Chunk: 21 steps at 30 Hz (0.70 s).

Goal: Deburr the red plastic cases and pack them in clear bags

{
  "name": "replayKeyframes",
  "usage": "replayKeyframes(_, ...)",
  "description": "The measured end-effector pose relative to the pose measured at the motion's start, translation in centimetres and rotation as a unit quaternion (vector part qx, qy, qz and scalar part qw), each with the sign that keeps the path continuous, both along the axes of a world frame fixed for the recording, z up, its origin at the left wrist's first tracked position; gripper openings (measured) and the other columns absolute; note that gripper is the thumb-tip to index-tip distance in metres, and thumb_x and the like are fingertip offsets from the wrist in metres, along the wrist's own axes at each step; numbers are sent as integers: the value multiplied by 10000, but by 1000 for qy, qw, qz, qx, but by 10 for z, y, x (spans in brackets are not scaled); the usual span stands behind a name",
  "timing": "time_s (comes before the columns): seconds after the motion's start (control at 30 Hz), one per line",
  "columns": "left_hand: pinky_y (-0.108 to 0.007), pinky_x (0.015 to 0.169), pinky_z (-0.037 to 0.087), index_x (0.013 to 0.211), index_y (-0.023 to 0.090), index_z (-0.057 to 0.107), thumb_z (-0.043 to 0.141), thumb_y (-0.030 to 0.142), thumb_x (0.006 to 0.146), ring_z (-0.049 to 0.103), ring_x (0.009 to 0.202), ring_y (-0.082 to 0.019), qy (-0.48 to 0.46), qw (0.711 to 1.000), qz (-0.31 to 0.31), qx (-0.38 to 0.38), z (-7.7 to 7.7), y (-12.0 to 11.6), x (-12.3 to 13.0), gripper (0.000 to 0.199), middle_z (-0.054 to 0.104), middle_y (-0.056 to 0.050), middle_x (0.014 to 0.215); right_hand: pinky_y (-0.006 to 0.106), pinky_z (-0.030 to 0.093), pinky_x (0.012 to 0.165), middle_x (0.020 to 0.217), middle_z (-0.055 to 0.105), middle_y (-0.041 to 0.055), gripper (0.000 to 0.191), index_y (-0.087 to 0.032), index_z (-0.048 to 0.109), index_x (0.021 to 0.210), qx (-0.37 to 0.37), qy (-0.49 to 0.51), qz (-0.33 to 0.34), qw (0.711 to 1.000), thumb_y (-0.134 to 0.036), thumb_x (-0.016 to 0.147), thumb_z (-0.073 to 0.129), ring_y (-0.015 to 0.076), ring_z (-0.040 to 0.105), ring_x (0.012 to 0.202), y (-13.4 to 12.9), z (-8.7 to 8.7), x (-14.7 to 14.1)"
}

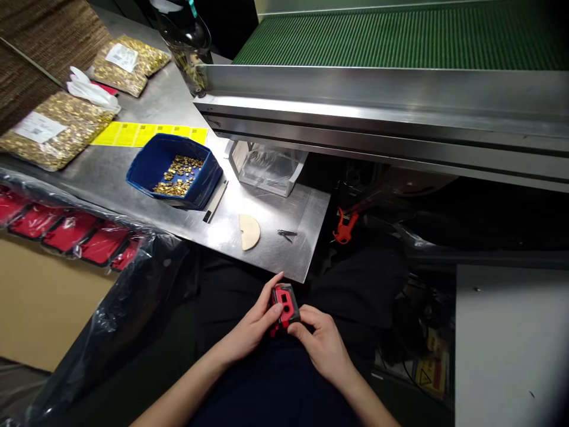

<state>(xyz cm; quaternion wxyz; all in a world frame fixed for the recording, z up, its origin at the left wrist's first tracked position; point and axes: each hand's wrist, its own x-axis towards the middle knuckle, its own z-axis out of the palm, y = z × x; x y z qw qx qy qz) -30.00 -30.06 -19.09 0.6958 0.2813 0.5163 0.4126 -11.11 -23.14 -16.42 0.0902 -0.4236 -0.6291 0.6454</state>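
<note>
Above my lap, a red and black plastic housing with a round hole and a square opening in its face is held between both hands. My left hand grips its left side, thumb on the red face and the index finger stretched along the top. At its lower right edge, the thumb and fingers of my right hand pinch the black border; whether they hold some small part too is hidden. On the metal table just beyond lie a pale half-round disc and several small dark slim pieces.
A blue bin of small brass parts stands on the metal table, beside a white marker and a clear tray. Bags of brass parts lie left. A green conveyor with a metal rail runs behind. Red housings fill a plastic-lined box.
</note>
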Motion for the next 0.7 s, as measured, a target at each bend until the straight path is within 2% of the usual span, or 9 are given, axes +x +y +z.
replayKeyframes(0.13, -504, 1179, 331, 1627, 322, 133, 624, 506, 978, 495, 1324, -304, 1, 999, -34, 26, 1, -4, -4, 835, 492, -110, 1446, 236, 419, 716, 840, 658, 10, 333, -206, 788, 868, 3, -3, 1, 1000, -477, 979, 627, 142, 600, 788, 1, 1, -1)
replayKeyframes(0.27, -505, 1184, 326, 1584, 285, 234, 741, 493, 892, 456, 1358, -329, 20, 997, -46, 61, 3, -7, -9, 883, 478, -122, 1430, 230, 405, 705, 826, 631, -2, 312, -199, 767, 851, 2, -2, 5, 1000, -451, 980, 635, 132, 572, 776, 2, 3, -3)
replayKeyframes(0.43, -476, 1094, 422, 1529, 301, 334, 590, 521, 986, 548, 1226, -302, -13, 999, -20, 23, 0, -9, -8, 639, 553, -93, 1325, 225, 412, 724, 853, 653, -6, 276, -239, 808, 881, -5, 5, 22, 1000, -435, 981, 642, 128, 591, 801, 5, 7, -7)
replayKeyframes(0.57, -401, 1031, 458, 1409, 281, 491, 503, 519, 1032, 590, 1129, -265, 38, 999, 32, 3, -6, -2, 0, 446, 609, -63, 1256, 227, 425, 744, 875, 677, 0, 290, -246, 813, 900, -10, -2, 21, 1000, -449, 989, 626, 134, 617, 822, 6, 6, -8)
replayKeyframes(0.7, -407, 1015, 464, 1279, 218, 596, 381, 574, 1056, 610, 1106, -281, 74, 994, 79, -19, -14, 8, 7, 472, 661, -67, 1117, 233, 416, 727, 838, 644, 11, 373, -191, 765, 832, -6, -8, 5, 1000, -491, 987, 607, 140, 592, 790, 3, -3, -9)
